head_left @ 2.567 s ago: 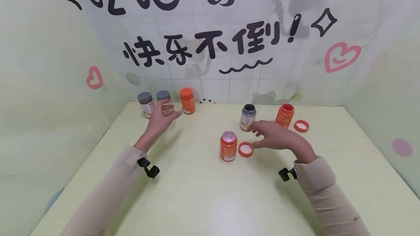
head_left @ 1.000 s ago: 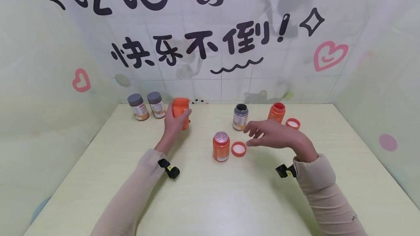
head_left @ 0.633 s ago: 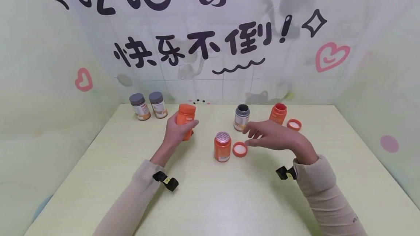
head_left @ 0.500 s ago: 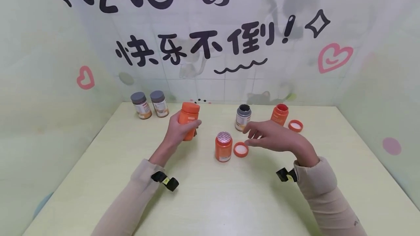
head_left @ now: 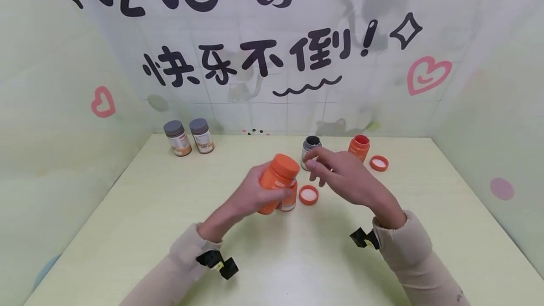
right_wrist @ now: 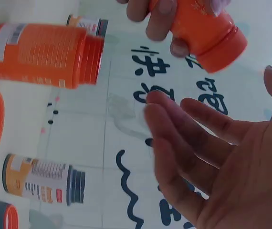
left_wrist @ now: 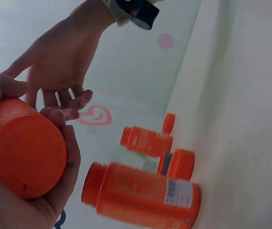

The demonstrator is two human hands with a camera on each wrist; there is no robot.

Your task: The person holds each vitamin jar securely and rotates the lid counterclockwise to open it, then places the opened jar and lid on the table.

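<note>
My left hand [head_left: 250, 192] grips an orange plastic bottle [head_left: 272, 181] with its orange cap on, tilted and held above the table. In the left wrist view, the fingers curl round the bottle [left_wrist: 28, 152]. Behind it, partly hidden, an uncapped orange bottle [head_left: 289, 203] stands on the table. An orange lid [head_left: 308, 195] lies next to that one, white inside facing up. My right hand [head_left: 348, 178] hovers to the right of the held bottle with nothing in it, its fingers loosely bent, as the right wrist view also shows for the hand [right_wrist: 222, 162].
Behind the right hand stands an uncapped grey bottle [head_left: 312, 142]. Farther right are an uncapped orange bottle [head_left: 359, 149] and its orange lid [head_left: 378, 163]. Two grey-capped bottles, one [head_left: 178, 140] beside the other [head_left: 202, 137], stand at the back left of the table [head_left: 140, 211].
The left hand has taken the capped orange bottle from the back left and brought it forward and right, towards the uncapped one. The right hand has turned and shifted slightly left.
</note>
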